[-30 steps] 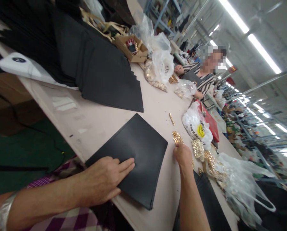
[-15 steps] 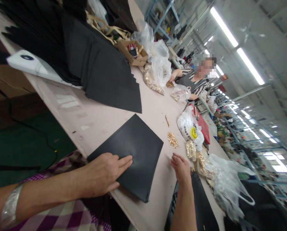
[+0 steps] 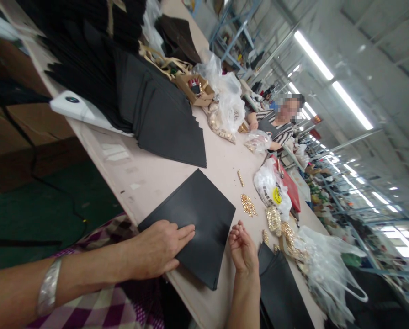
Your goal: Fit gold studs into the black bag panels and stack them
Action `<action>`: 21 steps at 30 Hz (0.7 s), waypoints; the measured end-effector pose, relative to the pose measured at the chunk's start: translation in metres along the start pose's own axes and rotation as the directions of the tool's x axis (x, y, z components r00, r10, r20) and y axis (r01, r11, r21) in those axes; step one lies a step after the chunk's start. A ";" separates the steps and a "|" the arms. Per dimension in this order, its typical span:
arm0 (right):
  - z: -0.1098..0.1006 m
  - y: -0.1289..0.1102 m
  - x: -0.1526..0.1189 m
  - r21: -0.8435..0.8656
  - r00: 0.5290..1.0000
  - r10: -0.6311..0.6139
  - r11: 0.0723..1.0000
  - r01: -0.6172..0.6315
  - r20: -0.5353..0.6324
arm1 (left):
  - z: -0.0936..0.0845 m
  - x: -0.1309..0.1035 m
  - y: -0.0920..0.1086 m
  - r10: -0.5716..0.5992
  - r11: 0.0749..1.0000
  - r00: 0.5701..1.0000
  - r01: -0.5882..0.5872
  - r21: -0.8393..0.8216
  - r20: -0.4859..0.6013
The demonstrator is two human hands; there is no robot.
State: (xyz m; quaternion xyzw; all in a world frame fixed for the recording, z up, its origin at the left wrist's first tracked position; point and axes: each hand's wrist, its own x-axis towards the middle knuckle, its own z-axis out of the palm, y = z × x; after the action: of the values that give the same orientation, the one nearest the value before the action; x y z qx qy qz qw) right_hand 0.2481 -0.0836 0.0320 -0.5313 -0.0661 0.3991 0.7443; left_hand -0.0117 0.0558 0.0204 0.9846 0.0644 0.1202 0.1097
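A flat black leather-like panel [image 3: 204, 201] lies near the front edge of the table [image 3: 156, 183]. My left hand [image 3: 158, 249] rests on its near part, index and middle fingers stretched out over the surface. Just past the panel's right edge is my right hand [image 3: 242, 250], palm partly up, thumb and fingers curled together. Whatever may be between those fingertips is too small to make out. Beyond it lies a loose pile of small gold metal pieces [image 3: 248, 205], with a short gold row of similar pieces [image 3: 240, 178] farther off.
A fanned stack of black panels [image 3: 173, 132] covers the left side, over a white device [image 3: 84, 107]. More black panels [image 3: 283, 292] lie at right, near gold packs [image 3: 273, 220] and plastic bags [image 3: 273, 187]. An open cardboard box [image 3: 187, 89] and a co-worker [image 3: 279, 125] are farther back.
My right hand has moved left, toward the panel's edge, and its fingers have drawn closer together. My left hand stays on the panel. The whole view has shifted slightly.
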 end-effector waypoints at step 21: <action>0.080 0.042 -0.028 -0.525 0.999 0.044 0.851 -0.036 0.004 | 0.017 -0.005 -0.001 -0.123 0.985 0.992 0.120 -0.125 -0.020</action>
State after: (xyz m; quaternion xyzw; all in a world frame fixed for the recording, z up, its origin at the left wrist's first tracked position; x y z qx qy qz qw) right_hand 0.1656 -0.0380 0.0396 -0.7122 -0.1672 0.3855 0.5624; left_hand -0.0126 0.0525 0.0025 0.9684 0.1182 0.1305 0.1766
